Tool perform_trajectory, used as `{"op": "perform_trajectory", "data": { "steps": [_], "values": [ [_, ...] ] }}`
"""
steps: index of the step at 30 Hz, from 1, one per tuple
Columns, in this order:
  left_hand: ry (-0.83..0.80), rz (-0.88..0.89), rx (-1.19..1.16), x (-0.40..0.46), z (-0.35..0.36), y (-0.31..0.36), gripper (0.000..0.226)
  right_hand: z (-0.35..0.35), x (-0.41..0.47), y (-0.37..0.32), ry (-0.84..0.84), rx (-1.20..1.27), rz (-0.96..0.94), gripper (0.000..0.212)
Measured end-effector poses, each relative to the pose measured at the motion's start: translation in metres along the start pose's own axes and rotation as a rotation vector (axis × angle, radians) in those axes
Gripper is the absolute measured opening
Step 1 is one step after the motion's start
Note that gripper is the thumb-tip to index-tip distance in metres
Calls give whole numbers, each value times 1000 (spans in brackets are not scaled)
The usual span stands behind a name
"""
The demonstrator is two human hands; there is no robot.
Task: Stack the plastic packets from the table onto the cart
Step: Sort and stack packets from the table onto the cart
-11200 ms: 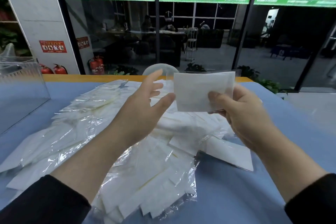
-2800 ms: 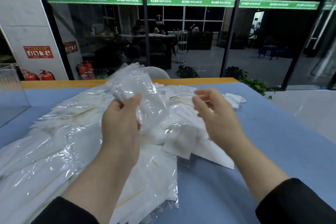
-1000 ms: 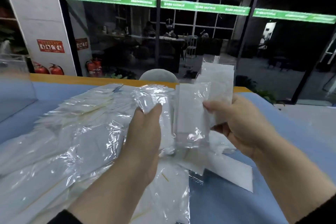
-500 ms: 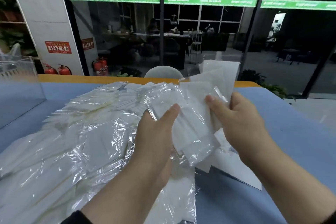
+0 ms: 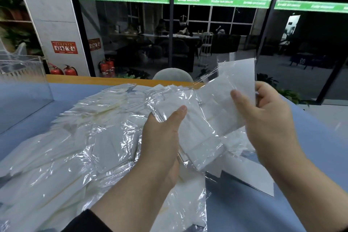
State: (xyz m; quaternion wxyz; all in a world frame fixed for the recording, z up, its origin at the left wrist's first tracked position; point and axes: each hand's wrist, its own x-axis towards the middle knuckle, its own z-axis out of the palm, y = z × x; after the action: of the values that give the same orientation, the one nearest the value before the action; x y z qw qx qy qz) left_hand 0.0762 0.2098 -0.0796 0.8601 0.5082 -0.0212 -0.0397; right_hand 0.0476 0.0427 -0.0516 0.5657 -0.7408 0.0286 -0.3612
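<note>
**Op:** Both hands are clamped on packets. Left hand (image 5: 162, 137) has its thumb over the top of a clear plastic packet (image 5: 195, 135) with a white insert, fingers curled beneath it. Right hand (image 5: 269, 118) pinches a small fan of white packets (image 5: 229, 96), thumb in front, fingers behind, held up higher than the left.

**Obs:** Where's everything else?

**Op:** Below and to the left of my left hand is the loose heap of packets (image 5: 84, 141), spread across the blue table (image 5: 282, 209). A few more flat ones lie just under my right wrist. Beyond the heap, well off to the left, a clear acrylic box (image 5: 22, 73) stands on the table. No cart is in view from here.

**Obs:** So which step is this?

**Op:** Gathering, I'd say: I'm bringing the left packet against the right-hand bundle to square them into one stack. Most of the job remains, judging by the heap.

**Obs:** Next?

**Op:** Slide the left one flush behind the fan without the slick film slipping, then turn to find the cart.
</note>
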Motion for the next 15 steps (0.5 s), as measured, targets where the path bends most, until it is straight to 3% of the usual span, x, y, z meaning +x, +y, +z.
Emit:
{"op": "perform_trajectory", "data": {
  "steps": [11,15],
  "values": [
    [98,-26,-95,1,0,8,26,-20,4,-13,220,278,-69,13],
    [129,-20,-131,1,2,10,25,-16,1,-11,128,284,-8,19]
  ]
}}
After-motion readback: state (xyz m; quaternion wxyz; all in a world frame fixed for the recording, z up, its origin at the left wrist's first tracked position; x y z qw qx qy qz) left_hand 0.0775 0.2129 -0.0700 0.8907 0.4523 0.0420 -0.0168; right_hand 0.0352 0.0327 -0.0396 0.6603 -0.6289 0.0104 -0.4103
